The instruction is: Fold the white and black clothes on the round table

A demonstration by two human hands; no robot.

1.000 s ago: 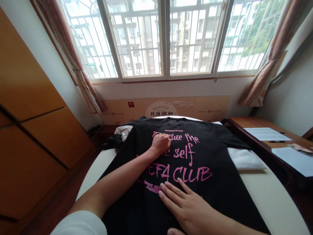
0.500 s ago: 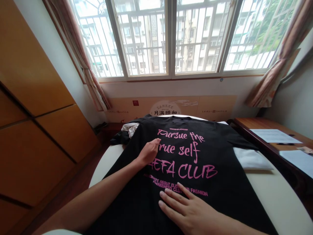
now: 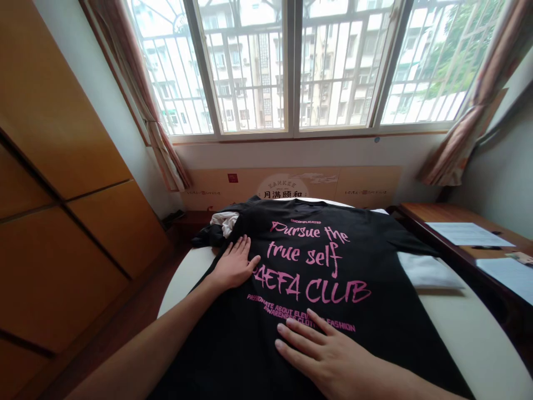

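A black T-shirt (image 3: 375,255) with pink lettering lies spread out on a white round-edged table (image 3: 478,333), its collar toward the window. My left hand (image 3: 235,264) rests flat on the shirt's left part, fingers stretched out, beside the pink print. My right hand (image 3: 320,347) lies palm down over the lowest lines of print, its fingers spread. Neither hand grips the cloth. A folded white cloth (image 3: 428,271) sits partly under the shirt's right side. Crumpled white and black fabric (image 3: 225,222) is bunched beside the left sleeve.
To the right stands a brown wooden desk (image 3: 420,214) with papers (image 3: 468,234) and a pen on it. Wooden cabinets (image 3: 100,228) line the left side. Ahead are a barred window (image 3: 293,72), tied curtains (image 3: 166,155) and a printed cardboard panel (image 3: 233,186) below the sill.
My left hand has moved left from the middle of the print and opened from a closed shape to flat on the shirt. My right hand stays almost in place.
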